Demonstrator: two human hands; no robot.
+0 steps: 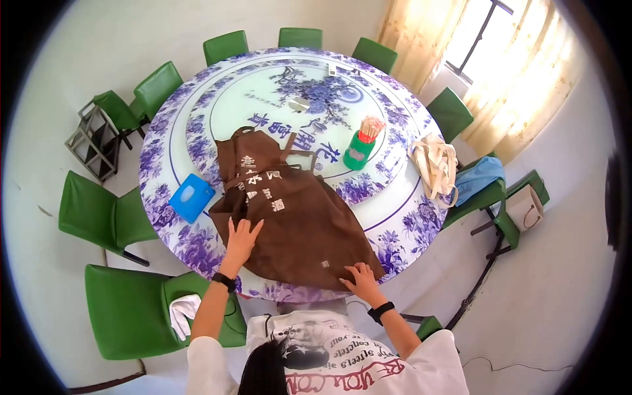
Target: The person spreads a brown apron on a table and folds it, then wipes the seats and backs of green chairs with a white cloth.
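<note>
A brown apron (299, 220) with white lettering lies spread over the near side of the round table, its straps and neck end pointing away from me. My left hand (242, 242) rests on the apron's left edge with fingers stretched and apart. Near the lower right hem, my right hand (362, 282) touches the cloth, its fingers apart and slightly bent. Small folds run through the fabric around the lettering. Just left of the apron sits a blue tissue box (191, 198).
A green holder (359, 151) full of red-tipped sticks stands on the glass turntable (263, 85). A cream cloth bag (434, 164) lies at the table's right edge. Green chairs (125, 309) ring the table, one with a white cloth (183, 315). A metal rack (95, 141) stands left.
</note>
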